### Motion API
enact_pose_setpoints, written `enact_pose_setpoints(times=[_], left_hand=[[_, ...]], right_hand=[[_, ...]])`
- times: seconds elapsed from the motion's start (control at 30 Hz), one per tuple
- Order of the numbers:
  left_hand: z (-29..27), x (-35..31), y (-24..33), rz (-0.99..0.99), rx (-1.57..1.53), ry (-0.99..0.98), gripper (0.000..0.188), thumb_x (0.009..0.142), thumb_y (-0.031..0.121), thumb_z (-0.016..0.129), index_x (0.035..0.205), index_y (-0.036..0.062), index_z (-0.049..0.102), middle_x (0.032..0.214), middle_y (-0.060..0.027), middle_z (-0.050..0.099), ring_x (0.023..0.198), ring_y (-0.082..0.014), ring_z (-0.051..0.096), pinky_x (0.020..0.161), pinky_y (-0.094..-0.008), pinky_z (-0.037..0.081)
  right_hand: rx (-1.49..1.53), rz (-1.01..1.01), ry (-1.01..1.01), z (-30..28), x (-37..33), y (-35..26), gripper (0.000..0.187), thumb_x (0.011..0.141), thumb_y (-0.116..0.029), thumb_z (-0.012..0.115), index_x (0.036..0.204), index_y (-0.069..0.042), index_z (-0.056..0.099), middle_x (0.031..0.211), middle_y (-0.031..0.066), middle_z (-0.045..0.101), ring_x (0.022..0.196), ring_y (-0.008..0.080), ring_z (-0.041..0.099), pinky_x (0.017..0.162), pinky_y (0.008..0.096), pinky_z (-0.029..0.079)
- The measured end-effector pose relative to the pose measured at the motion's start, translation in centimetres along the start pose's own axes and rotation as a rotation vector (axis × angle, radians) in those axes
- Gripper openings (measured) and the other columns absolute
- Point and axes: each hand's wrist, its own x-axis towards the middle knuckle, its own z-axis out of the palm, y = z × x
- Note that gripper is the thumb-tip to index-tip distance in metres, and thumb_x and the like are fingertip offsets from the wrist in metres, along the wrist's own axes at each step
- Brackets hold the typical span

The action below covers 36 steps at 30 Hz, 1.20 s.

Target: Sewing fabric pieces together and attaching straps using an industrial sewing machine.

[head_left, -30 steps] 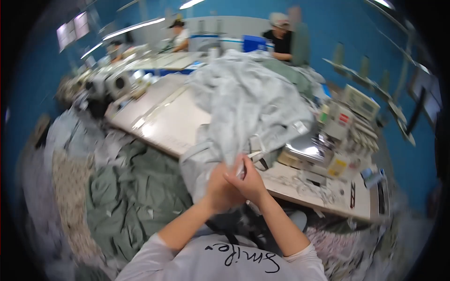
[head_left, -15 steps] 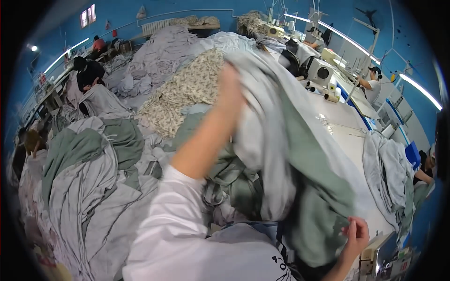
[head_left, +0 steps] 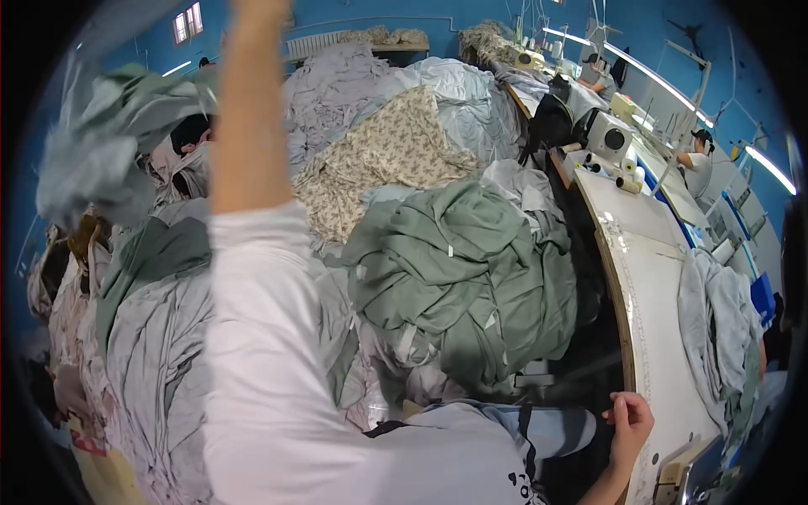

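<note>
My left arm (head_left: pixel 252 143) is stretched far up, and its hand is cut off by the top edge, so the fingers are hidden. Left of that forearm, a grey and green cloth piece (head_left: pixel 126 143) hangs in the air, blurred by motion; whether the hand still grips it does not show. Loosely curled, my right hand (head_left: pixel 633 421) is beside the table's edge, thumb close to the fingers and nothing visible in them. In front of me lies a heap of green fabric (head_left: pixel 463 269) with small white tags.
Grey and green cloth (head_left: pixel 160 311) is piled at the left. Behind are a floral-print fabric (head_left: pixel 379 143) and lilac heaps (head_left: pixel 337 101). A white worktable (head_left: pixel 648 286) runs along the right, with thread spools (head_left: pixel 627 183) and draped grey cloth (head_left: pixel 715 311). Other people sit at machines.
My left arm has swung up and left, and the grey and green cloth has moved from before me to the upper left. The green heap is uncovered. My right hand has barely moved.
</note>
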Motion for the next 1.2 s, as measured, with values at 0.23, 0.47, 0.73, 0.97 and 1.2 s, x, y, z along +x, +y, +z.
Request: enact_pose_setpoints(times=[0.23,0.47,0.73,0.97,1.2], left_hand=[[5.2,-26.7,24.3,0.035,-0.957,-1.041,0.091,0.061,0.045,0.076,0.127,-0.0035,0.036,0.131,-0.0282,0.034,0.121,-0.0403,0.036,0.1,-0.0413,0.033],[-5.0,-35.9,43.3,0.302,-1.521,-1.309,0.111,0.056,0.05,0.076,0.139,0.0049,0.017,0.139,-0.0283,0.018,0.129,-0.042,0.02,0.106,-0.0435,0.021],[-12.8,-36.6,65.7,0.793,-1.471,-0.939,0.111,0.051,0.049,0.077,0.141,0.0177,0.019,0.145,-0.0196,0.007,0.134,-0.0375,0.01,0.103,-0.0575,0.015],[-12.1,-37.7,80.9,1.038,-1.224,-0.712,0.103,0.055,0.031,0.077,0.14,0.0266,0.02,0.148,-0.0115,0.007,0.131,-0.0351,0.021,0.1,-0.0562,0.023],[-9.8,-43.8,86.7,0.504,-1.515,-1.3,0.044,0.069,0.016,0.063,0.112,0.0134,0.055,0.094,-0.0195,0.062,0.087,-0.0348,0.06,0.078,-0.0424,0.047]], right_hand=[[-0.035,0.11,0.179,-4.5,-2.3,4.1,0.012,0.086,-0.01,0.056,0.086,0.001,0.059,0.082,0.007,0.061,0.059,0.0081,0.054,0.052,0.0184,0.044],[-0.331,-0.026,0.447,-7.0,0.0,7.2,0.008,0.08,-0.007,0.06,0.08,-0.001,0.063,0.071,0.0016,0.058,0.064,0.0076,0.052,0.059,0.0214,0.043],[-0.464,0.177,0.549,-10.5,0.9,8.0,0.008,0.077,-0.013,0.066,0.08,-0.006,0.065,0.07,0.0025,0.059,0.054,0.0077,0.05,0.052,0.0217,0.042],[-0.518,0.069,0.436,-10.8,1.2,7.7,0.008,0.075,-0.009,0.066,0.08,-0.004,0.063,0.078,0.0081,0.061,0.06,0.0204,0.058,0.055,0.0267,0.047],[-0.413,0.061,0.501,-11.4,1.8,8.2,0.008,0.075,-0.009,0.067,0.081,-0.003,0.063,0.076,0.0088,0.06,0.057,0.0176,0.058,0.053,0.0257,0.047]])
